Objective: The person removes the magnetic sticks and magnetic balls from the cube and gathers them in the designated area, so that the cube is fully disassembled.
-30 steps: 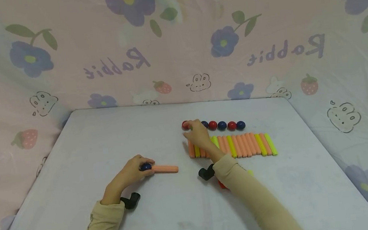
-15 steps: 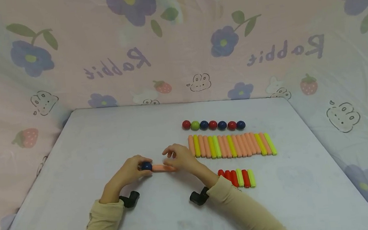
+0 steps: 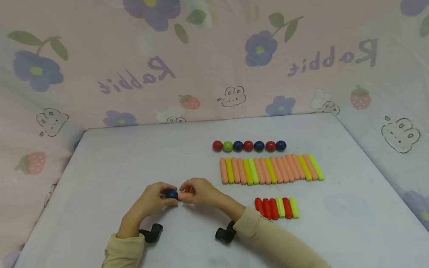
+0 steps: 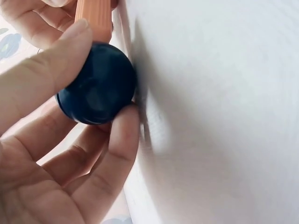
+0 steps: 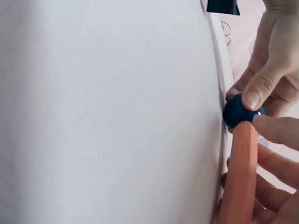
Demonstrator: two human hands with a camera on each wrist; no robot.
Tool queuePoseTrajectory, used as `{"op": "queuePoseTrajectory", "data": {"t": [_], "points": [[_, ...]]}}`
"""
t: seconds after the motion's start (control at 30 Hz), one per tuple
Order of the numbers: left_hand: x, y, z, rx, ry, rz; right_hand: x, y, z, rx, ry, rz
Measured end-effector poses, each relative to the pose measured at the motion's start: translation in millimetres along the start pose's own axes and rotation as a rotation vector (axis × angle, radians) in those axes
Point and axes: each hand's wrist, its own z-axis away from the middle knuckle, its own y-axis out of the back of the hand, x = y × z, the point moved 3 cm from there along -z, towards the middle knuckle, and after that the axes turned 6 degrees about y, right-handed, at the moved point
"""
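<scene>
My left hand (image 3: 152,200) pinches a dark blue ball (image 3: 171,194) between thumb and fingers, low over the white table. An orange ribbed stick (image 3: 185,195) meets the ball's right side. Around the stick, my right hand (image 3: 205,193) curls its thumb and fingers, covering much of it in the head view. In the left wrist view the ball (image 4: 100,86) hides the stick's tip, so I cannot tell whether it goes into the ball. The right wrist view has the stick (image 5: 240,175) running straight up to the ball.
Behind and to the right lies a row of red, green and blue balls (image 3: 248,145). In front of it is a long row of orange and yellow-green sticks (image 3: 272,170). Nearer me, shorter red and yellow-green sticks (image 3: 274,208) lie side by side. A patterned curtain (image 3: 209,75) surrounds the table.
My right hand has come from over the ball row, down and left to the stick, and now grips it close to the blue ball. The left hand has stayed nearly still, holding the ball.
</scene>
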Motion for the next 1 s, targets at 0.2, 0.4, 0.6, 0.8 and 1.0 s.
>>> {"op": "queuePoseTrajectory", "data": {"t": [0.2, 0.4, 0.6, 0.8, 1.0], "points": [[-3.3, -0.4, -2.2, 0.002, 0.004, 0.003, -2.1, -3.1, -1.4, -0.04, 0.013, 0.004], [-2.7, -0.7, -2.7, -0.008, 0.006, 0.015, -0.5, -3.1, -0.2, -0.06, 0.062, 0.006], [-0.7, 0.0, -0.5, -0.003, 0.0, 0.006, 0.5, -2.2, -0.7, -0.069, 0.072, 0.012], [0.4, -0.1, 1.3, 0.0, -0.003, 0.001, 2.3, 0.6, 1.4, -0.045, 0.038, -0.034], [-2.4, 0.4, -0.2, -0.003, 0.006, 0.001, 3.2, 9.3, 3.5, -0.004, -0.003, -0.095]]}}
